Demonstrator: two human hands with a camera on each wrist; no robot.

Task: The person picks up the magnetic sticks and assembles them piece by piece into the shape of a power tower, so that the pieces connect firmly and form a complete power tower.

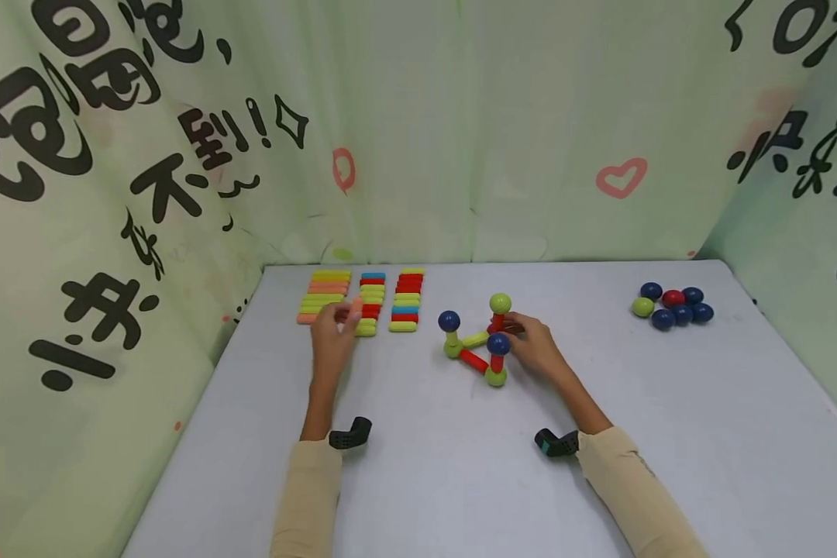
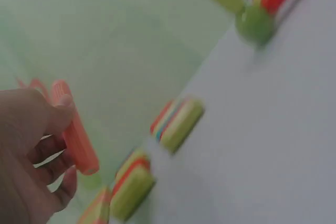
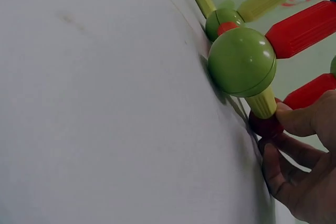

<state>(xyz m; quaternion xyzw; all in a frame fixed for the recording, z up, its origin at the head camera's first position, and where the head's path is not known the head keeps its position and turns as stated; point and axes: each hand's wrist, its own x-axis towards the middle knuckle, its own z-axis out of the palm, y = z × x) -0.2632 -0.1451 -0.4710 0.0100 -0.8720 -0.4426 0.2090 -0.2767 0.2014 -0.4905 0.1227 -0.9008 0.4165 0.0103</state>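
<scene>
My left hand pinches an orange stick between thumb and fingers, lifted near the rows of sticks. At the middle of the table stands a ball-and-stick frame: a triangular base of sticks and balls, with short uprights topped by two blue balls and a green one. My right hand grips its far right corner. In the right wrist view, the thumb and fingers hold around a dark red ball where a yellow stick joins. Part of that corner is hidden behind the fingers.
Three columns of coloured sticks lie at the back left, the left hand in front of some. A group of blue, red and green balls sits at the back right. Printed curtains stand behind and beside the white table.
</scene>
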